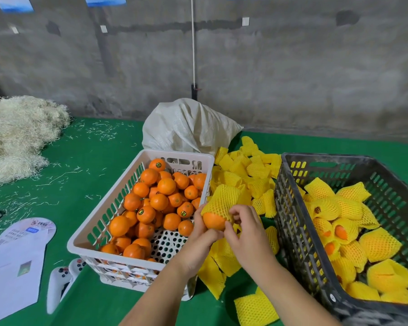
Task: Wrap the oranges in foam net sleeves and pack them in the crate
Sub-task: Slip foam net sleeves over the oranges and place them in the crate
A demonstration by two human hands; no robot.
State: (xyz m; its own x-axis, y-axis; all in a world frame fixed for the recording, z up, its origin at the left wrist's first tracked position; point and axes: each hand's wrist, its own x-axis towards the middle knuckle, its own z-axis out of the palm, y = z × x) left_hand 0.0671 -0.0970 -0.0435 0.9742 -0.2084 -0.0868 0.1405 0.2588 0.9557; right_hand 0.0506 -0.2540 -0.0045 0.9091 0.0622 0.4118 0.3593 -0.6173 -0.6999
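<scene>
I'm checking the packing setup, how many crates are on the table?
2: the white crate of bare oranges left of the hands, and the dark crate of sleeved oranges on the right. None seems hidden.

A single head-worn wide-angle view looks forward and down from close above the green counter [92, 184]. The white crate [108, 222] sits centre-left, close below; beyond it rises the concrete wall [292, 78], curved by lens distortion.

Lying open at centre left: bare green desk [85, 161]. Crowding the middle gap between white basket [137, 165] and dark crate [290, 208]: loose foam sleeves [245, 170].
</scene>
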